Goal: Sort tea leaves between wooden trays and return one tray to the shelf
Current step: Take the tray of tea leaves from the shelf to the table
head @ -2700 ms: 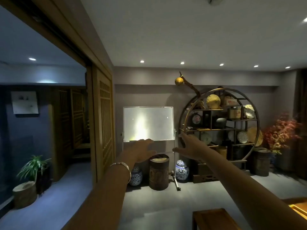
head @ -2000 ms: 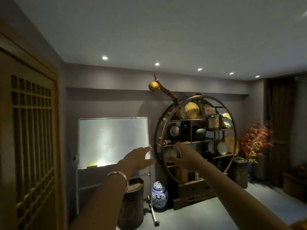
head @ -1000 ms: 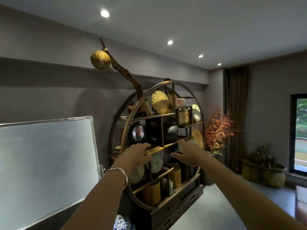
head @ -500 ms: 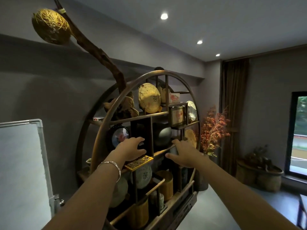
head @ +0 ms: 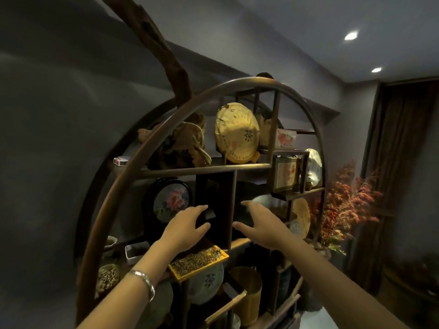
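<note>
Up close, a round wooden shelf (head: pixel 133 162) fills most of the view, and both of the person's arms reach toward its middle compartments. The left hand (head: pixel 184 227) has its fingers spread and gently bent, holding nothing, hovering in front of a dark upright divider (head: pixel 219 210); whether the fingertips touch the wood cannot be told. The right hand (head: pixel 259 225) is likewise loose and empty, fingers extended toward the dark compartment just right of that divider, where a dark rounded object (head: pixel 254 198) sits in shadow. The two hands are apart, one on each side of the divider. A silver bracelet (head: pixel 143 281) circles the left wrist. Just below the left hand, a yellow wooden tray (head: pixel 198 262) holding tea leaves (head: pixel 197 258) rests on a shelf board, its near edge jutting slightly past the front. Left of it stands a small white rectangular dish (head: pixel 133 252) with dark contents. On the upper board stands a wrapped round tea cake (head: pixel 236 136), beside a gnarled wood carving (head: pixel 183 143). A round framed picture of a pink flower (head: pixel 169 201) stands left of the divider. A bush of red leaves (head: pixel 344 205) stands beyond the shelf on the right, near dark curtains (head: pixel 399 162).
</note>
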A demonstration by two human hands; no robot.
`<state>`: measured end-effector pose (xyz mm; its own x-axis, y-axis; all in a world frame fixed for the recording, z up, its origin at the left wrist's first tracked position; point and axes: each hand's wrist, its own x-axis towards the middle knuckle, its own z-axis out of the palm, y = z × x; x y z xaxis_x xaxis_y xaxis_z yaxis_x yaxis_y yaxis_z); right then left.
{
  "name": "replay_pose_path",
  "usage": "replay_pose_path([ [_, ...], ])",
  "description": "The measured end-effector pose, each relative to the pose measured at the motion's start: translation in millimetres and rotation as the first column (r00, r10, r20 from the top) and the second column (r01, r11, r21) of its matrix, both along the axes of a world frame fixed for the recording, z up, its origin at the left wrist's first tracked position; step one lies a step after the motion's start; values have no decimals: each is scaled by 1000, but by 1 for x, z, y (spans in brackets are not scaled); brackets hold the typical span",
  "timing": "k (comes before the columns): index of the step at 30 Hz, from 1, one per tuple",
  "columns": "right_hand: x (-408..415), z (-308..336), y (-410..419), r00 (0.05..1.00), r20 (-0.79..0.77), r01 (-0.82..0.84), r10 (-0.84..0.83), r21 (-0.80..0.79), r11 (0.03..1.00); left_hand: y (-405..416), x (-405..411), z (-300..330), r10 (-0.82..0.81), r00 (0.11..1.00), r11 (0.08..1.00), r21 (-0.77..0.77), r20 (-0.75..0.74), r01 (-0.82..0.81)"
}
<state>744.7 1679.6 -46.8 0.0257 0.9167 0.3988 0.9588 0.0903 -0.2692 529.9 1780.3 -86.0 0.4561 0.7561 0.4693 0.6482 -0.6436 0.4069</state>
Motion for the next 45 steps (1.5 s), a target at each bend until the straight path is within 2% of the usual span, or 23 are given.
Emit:
replay_pose_path([
  [5, 26, -32, 83, 987, -116, -107, 108, 13, 994, 49, -12, -54, 156, 981, 969, -211, 115, -129],
  [12, 61, -121, 178, 950, -292, -156, 115, -121, 980, 74, -28, -125, 434, 882, 822, -480, 181, -306],
  [15, 74, -162, 210, 934, -349, -140, 77, -158, 978, 75, -28, -153, 559, 806, 765, -496, 195, -411],
  [19, 89, -212, 242, 919, -392, -132, 40, -210, 969, 73, -12, -187, 729, 629, 647, -574, 271, -502],
  [22, 94, -244, 257, 911, -411, -125, 12, -248, 961, 78, 7, -209, 816, 529, 539, -641, 234, -547],
  [24, 95, -258, 265, 888, -459, -125, -31, -305, 944, 83, 18, -219, 851, 498, 462, -691, 169, -555],
  [26, 94, -266, 271, 846, -526, -132, -87, -365, 922, 87, 27, -227, 859, 493, 427, -726, 138, -539],
  [29, 91, -272, 276, 744, -656, -211, -126, -410, 887, 93, 39, -233, 858, 484, 423, -771, 171, -477],
  [32, 83, -271, 275, 641, -756, -309, -128, -407, 860, 98, 46, -235, 873, 420, 429, -798, 246, -423],
  [35, 71, -267, 271, 558, -806, -299, -198, -418, 858, 100, 52, -236, 867, 377, 462, -806, 325, -369],
  [40, 70, -263, 267, 499, -844, -358, -196, -406, 841, 101, 54, -238, 847, 330, 511, -812, 417, -283],
  [42, 71, -261, 264, 499, -852, -382, -161, -383, 841, 101, 53, -238, 839, 337, 522, -807, 427, -277],
  [45, 69, -258, 259, 428, -878, -364, -214, -384, 848, 95, 53, -239, 827, 346, 541, -797, 444, -268],
])
